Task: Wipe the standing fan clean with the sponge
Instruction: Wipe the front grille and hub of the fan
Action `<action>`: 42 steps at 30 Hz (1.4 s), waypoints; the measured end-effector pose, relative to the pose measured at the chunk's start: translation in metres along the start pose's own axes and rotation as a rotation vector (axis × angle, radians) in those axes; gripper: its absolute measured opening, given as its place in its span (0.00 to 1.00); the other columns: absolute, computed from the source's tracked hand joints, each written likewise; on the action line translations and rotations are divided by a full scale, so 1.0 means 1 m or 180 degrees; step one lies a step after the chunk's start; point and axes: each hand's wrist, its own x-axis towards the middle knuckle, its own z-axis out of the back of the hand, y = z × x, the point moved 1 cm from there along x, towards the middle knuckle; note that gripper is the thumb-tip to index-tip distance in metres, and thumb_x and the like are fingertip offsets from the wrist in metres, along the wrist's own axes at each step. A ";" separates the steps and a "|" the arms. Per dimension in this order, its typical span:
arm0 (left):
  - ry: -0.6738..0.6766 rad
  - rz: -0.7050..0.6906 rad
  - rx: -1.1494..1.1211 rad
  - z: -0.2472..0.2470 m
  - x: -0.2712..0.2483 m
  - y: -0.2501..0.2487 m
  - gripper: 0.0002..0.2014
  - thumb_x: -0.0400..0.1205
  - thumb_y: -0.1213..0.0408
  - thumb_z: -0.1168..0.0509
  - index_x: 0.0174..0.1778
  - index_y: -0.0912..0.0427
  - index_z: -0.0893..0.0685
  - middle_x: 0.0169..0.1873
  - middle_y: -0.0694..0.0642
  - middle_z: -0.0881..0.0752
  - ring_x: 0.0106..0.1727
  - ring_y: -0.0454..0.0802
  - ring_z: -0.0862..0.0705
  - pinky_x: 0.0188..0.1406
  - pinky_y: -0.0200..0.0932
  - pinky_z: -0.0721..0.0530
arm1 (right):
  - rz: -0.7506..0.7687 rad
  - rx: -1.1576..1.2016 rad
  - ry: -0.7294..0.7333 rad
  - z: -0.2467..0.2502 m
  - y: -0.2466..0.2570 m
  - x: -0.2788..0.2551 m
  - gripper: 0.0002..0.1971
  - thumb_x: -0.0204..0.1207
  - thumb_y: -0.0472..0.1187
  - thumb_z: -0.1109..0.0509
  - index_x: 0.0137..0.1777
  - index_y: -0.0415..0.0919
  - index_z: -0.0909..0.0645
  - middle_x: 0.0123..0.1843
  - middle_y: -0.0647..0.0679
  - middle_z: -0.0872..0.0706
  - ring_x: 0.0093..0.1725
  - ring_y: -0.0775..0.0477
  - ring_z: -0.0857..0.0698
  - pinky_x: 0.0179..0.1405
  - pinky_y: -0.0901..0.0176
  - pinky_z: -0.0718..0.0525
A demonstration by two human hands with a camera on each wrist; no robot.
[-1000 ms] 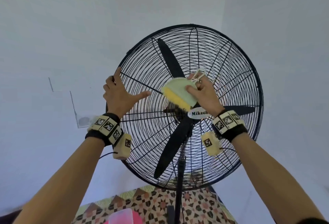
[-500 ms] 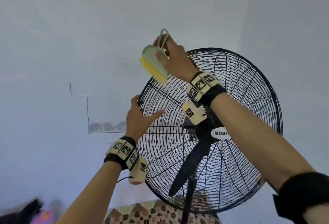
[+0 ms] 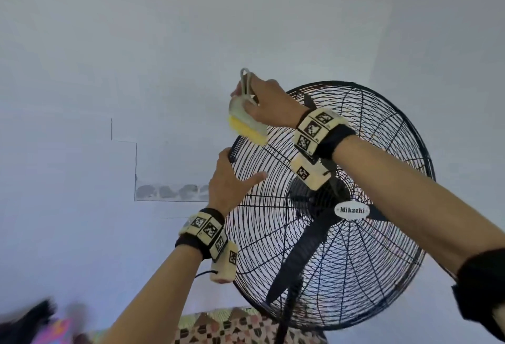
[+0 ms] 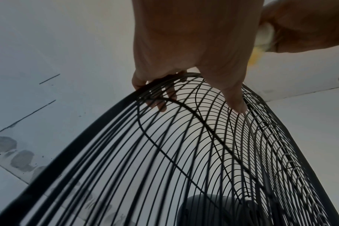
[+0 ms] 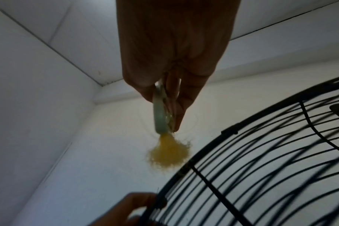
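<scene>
At frame centre, the right hand (image 3: 269, 103) pinches the sponge (image 3: 247, 122) against the fan (image 3: 328, 207) guard's upper-left rim; the left hand (image 3: 229, 182) grips the rim. Most wiping seemingly remains.

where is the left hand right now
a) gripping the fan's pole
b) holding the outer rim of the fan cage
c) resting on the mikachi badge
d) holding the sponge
b: the left hand grips the outer rim of the fan cage at its upper left, fingers curled over the edge, while the right hand holds the sponge.
</scene>
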 end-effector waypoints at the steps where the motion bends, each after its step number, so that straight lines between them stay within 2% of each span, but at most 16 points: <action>1: 0.0008 0.0000 -0.0004 0.001 0.000 -0.001 0.55 0.69 0.32 0.20 0.85 0.51 0.39 0.74 0.50 0.22 0.71 0.52 0.21 0.71 0.58 0.18 | 0.0022 -0.0027 0.0099 -0.004 0.000 -0.002 0.08 0.81 0.38 0.34 0.59 0.47 0.24 0.53 0.46 0.10 0.36 0.46 0.15 0.32 0.62 0.19; 4: 0.0031 -0.0002 -0.0030 0.002 0.000 0.000 0.54 0.69 0.33 0.19 0.84 0.51 0.39 0.74 0.50 0.22 0.72 0.52 0.20 0.71 0.57 0.18 | -0.0064 -0.0317 0.0252 0.000 0.010 0.000 0.06 0.81 0.40 0.31 0.55 0.41 0.20 0.48 0.47 0.12 0.40 0.51 0.15 0.37 0.62 0.19; 8: 0.0062 0.0047 -0.0003 0.004 0.001 0.001 0.56 0.69 0.32 0.20 0.85 0.51 0.41 0.77 0.52 0.24 0.74 0.54 0.22 0.73 0.59 0.19 | 0.0206 -0.0101 -0.0039 -0.001 0.020 -0.002 0.09 0.78 0.37 0.33 0.56 0.40 0.21 0.54 0.53 0.10 0.50 0.45 0.11 0.53 0.51 0.13; 10: 0.0102 0.0073 0.0011 0.004 0.001 0.002 0.56 0.68 0.31 0.20 0.85 0.51 0.42 0.78 0.52 0.24 0.75 0.55 0.22 0.73 0.62 0.19 | 0.0261 -0.0035 -0.0034 -0.003 0.016 -0.009 0.09 0.79 0.37 0.34 0.58 0.42 0.23 0.57 0.54 0.10 0.49 0.45 0.09 0.52 0.53 0.12; 13: 0.0104 0.0094 0.0069 0.004 0.002 0.001 0.57 0.68 0.29 0.21 0.85 0.50 0.42 0.77 0.51 0.24 0.73 0.55 0.20 0.71 0.62 0.17 | 0.0035 -0.0264 -0.0015 0.006 0.007 -0.017 0.05 0.78 0.40 0.31 0.51 0.41 0.21 0.49 0.47 0.08 0.40 0.46 0.10 0.43 0.49 0.10; 15: 0.0054 0.0061 0.0098 0.002 0.001 0.001 0.57 0.68 0.29 0.22 0.85 0.50 0.41 0.76 0.51 0.23 0.71 0.54 0.20 0.70 0.62 0.17 | 0.0071 -0.0213 -0.0159 0.013 0.006 -0.022 0.05 0.75 0.41 0.30 0.48 0.41 0.18 0.46 0.46 0.08 0.42 0.46 0.10 0.45 0.45 0.10; 20: 0.0063 0.0081 0.0122 0.003 0.001 0.002 0.56 0.68 0.30 0.21 0.85 0.50 0.42 0.76 0.52 0.24 0.73 0.54 0.21 0.71 0.57 0.19 | 0.0497 0.0145 -0.0226 0.009 -0.001 -0.050 0.08 0.81 0.37 0.31 0.54 0.48 0.27 0.64 0.52 0.09 0.59 0.55 0.10 0.55 0.66 0.13; 23: 0.0074 0.0072 0.0120 0.004 0.001 0.002 0.56 0.69 0.32 0.21 0.86 0.52 0.42 0.78 0.53 0.25 0.75 0.53 0.22 0.70 0.52 0.21 | 0.0465 -0.0126 -0.0221 0.011 -0.008 -0.063 0.05 0.77 0.44 0.33 0.47 0.44 0.25 0.47 0.47 0.08 0.42 0.46 0.09 0.40 0.51 0.11; 25: 0.0079 0.0095 0.0104 0.004 0.002 0.001 0.56 0.69 0.31 0.21 0.86 0.51 0.42 0.76 0.52 0.24 0.73 0.54 0.21 0.70 0.56 0.19 | 0.0586 -0.0190 -0.0374 0.014 -0.009 -0.072 0.07 0.77 0.47 0.34 0.46 0.44 0.25 0.44 0.48 0.08 0.37 0.45 0.10 0.37 0.47 0.13; 29: 0.0014 0.0130 0.0287 -0.002 0.007 -0.004 0.56 0.69 0.29 0.22 0.85 0.54 0.41 0.75 0.54 0.25 0.75 0.56 0.24 0.74 0.62 0.22 | 0.0760 -0.0052 -0.0483 0.007 -0.017 -0.092 0.06 0.85 0.42 0.34 0.57 0.42 0.24 0.72 0.53 0.13 0.37 0.65 0.12 0.32 0.76 0.21; 32: -0.0114 0.0101 0.0566 -0.011 0.009 -0.015 0.62 0.67 0.25 0.25 0.87 0.58 0.43 0.81 0.58 0.31 0.81 0.61 0.31 0.78 0.70 0.29 | 0.0719 -0.0278 -0.0404 -0.003 -0.031 -0.105 0.08 0.82 0.40 0.28 0.57 0.42 0.22 0.72 0.54 0.14 0.34 0.58 0.14 0.29 0.69 0.21; 36: -0.0275 0.0054 0.0908 -0.023 0.003 -0.021 0.69 0.64 0.22 0.27 0.91 0.58 0.51 0.84 0.62 0.37 0.82 0.65 0.35 0.76 0.72 0.31 | 0.0823 -0.0418 -0.0521 -0.001 -0.034 -0.109 0.11 0.73 0.41 0.26 0.47 0.50 0.26 0.49 0.45 0.07 0.39 0.41 0.08 0.33 0.46 0.11; 37: -0.0329 0.0052 0.0931 -0.024 0.001 -0.020 0.69 0.64 0.21 0.28 0.91 0.57 0.52 0.84 0.63 0.37 0.82 0.65 0.35 0.75 0.72 0.31 | 0.0868 -0.0374 -0.0562 0.000 -0.033 -0.110 0.10 0.73 0.42 0.27 0.48 0.51 0.26 0.47 0.44 0.08 0.41 0.40 0.08 0.34 0.45 0.11; 39: -0.0352 0.0042 0.0933 -0.025 0.000 -0.016 0.68 0.64 0.21 0.29 0.92 0.54 0.52 0.84 0.63 0.37 0.81 0.66 0.34 0.74 0.73 0.30 | 0.0943 -0.0207 -0.0600 0.001 -0.031 -0.113 0.12 0.78 0.41 0.27 0.59 0.51 0.22 0.60 0.44 0.08 0.46 0.41 0.07 0.41 0.49 0.08; 41: -0.0335 0.0068 0.0950 -0.024 0.000 -0.015 0.68 0.65 0.21 0.29 0.92 0.53 0.53 0.84 0.62 0.38 0.82 0.66 0.34 0.75 0.73 0.31 | 0.0965 -0.0278 -0.0489 -0.001 -0.032 -0.117 0.21 0.83 0.39 0.29 0.75 0.51 0.23 0.75 0.47 0.15 0.42 0.46 0.08 0.42 0.55 0.09; 42: -0.0319 0.0099 0.0961 -0.023 -0.001 -0.015 0.68 0.65 0.21 0.28 0.92 0.53 0.54 0.85 0.62 0.39 0.82 0.66 0.34 0.76 0.72 0.31 | 0.0921 -0.0407 -0.0403 -0.004 -0.036 -0.119 0.25 0.86 0.39 0.31 0.81 0.51 0.26 0.74 0.48 0.14 0.36 0.50 0.11 0.40 0.55 0.09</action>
